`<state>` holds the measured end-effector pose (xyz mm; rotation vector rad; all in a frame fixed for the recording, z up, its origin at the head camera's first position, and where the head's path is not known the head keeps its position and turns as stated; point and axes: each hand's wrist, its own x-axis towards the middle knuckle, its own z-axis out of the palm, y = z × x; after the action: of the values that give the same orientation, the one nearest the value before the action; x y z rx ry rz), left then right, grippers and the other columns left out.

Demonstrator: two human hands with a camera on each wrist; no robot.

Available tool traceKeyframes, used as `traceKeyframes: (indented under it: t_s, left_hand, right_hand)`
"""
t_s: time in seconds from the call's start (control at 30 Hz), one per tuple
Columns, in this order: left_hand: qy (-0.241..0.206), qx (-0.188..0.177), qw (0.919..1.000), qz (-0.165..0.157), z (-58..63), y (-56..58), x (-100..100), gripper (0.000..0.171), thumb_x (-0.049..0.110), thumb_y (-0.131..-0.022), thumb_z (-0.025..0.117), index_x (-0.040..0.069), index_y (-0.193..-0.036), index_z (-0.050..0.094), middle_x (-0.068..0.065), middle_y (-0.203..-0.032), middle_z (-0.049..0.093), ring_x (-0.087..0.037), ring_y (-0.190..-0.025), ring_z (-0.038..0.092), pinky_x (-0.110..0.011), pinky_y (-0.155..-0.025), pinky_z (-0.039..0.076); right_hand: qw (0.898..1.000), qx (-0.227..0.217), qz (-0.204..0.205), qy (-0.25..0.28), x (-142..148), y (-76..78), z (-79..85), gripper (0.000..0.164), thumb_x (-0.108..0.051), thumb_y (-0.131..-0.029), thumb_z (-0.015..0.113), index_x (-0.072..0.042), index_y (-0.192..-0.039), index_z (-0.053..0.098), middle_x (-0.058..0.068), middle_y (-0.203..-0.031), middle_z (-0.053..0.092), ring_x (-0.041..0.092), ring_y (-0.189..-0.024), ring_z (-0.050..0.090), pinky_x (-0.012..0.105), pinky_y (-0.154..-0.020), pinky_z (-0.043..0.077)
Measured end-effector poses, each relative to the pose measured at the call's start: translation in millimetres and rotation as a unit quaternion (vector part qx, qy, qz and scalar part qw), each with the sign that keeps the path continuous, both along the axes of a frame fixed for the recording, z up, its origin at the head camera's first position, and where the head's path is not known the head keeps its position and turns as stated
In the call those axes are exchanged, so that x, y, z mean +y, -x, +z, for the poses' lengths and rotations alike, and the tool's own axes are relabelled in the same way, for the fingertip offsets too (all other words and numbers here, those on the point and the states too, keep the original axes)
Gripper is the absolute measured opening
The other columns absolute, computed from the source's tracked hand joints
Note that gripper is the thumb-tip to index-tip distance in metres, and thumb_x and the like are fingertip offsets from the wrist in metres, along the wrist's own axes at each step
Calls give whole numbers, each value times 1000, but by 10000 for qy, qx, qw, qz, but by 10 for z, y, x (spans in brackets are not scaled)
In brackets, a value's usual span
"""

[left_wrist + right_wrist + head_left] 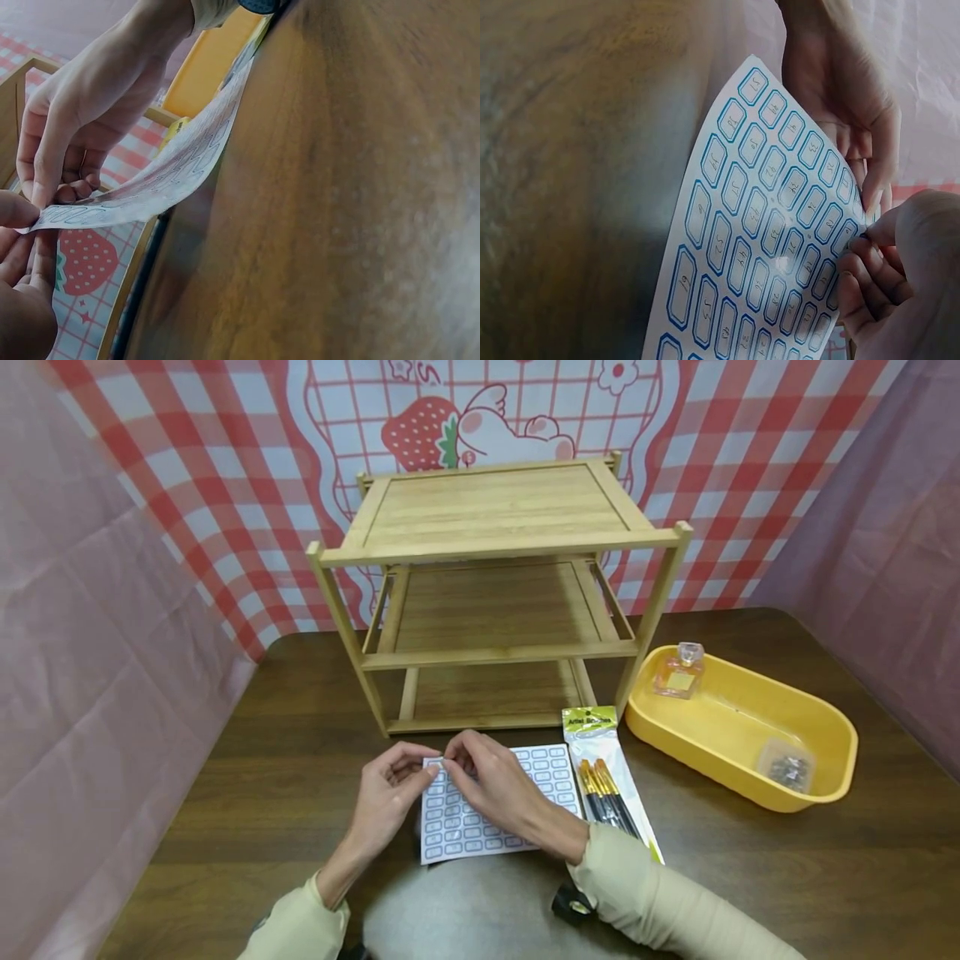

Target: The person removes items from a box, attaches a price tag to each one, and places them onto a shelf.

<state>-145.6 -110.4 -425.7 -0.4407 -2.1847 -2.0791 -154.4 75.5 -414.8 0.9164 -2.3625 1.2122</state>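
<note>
A white sheet of labels [450, 842] with blue-bordered, numbered frames lies before me, its far left corner raised off the table. My left hand [381, 800] pinches that corner between thumb and fingers. Right beside it, my right hand [501, 787] reaches across the sheet, thumb and index fingertip pinching at the same corner's edge, the other fingers curled. The left wrist view shows the sheet [176, 171] bending upward toward both hands. Handwritten numbers fill the label frames on the sheet [744, 196] in the right wrist view. The fingertips hide the corner label itself.
A three-tier wooden shelf [498, 653] stands behind the sheet. To the right lies a packet of artist brushes [606, 793], partly under the right forearm. Beyond it, a yellow basin [723, 727] holds a perfume bottle [679, 672] and a small clear box of metal bits [787, 768].
</note>
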Motion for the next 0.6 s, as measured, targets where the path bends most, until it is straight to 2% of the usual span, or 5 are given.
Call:
traceKeyframes:
  t_s: [0.17, 0.4, 0.6]
  left_hand:
    - [9, -43, 10000, -22, 2, 0, -1, 20, -9, -91, 68, -8, -111, 69, -20, -104, 70, -20, -87, 67, -25, -76, 58]
    - [122, -187, 9998, -5, 13, -9, 2, 23, -12, -89, 69, -8, -112, 69, -19, -97, 71, -18, -85, 68, -24, -74, 58]
    - [162, -135, 9998, 46, 0, -15, -2, 24, -12, -88, 71, -10, -111, 69, -19, -95, 71, -17, -83, 68, -23, -74, 58]
  right_hand:
    - [10000, -73, -29, 1, -4, 12, -2, 6, -2, -96, 69, -3, -99, 63, 0, -87, 61, 11, -77, 59, 21, -66, 54]
    - [9999, -134, -70, 59, -17, 17, -10, 7, -3, -96, 69, -3, -99, 63, 0, -88, 61, 11, -78, 58, 21, -67, 54]
    - [9999, -119, -110, 35, -30, 17, -31, 8, -2, -95, 70, -4, -99, 63, 1, -88, 61, 12, -78, 58, 22, -67, 54]
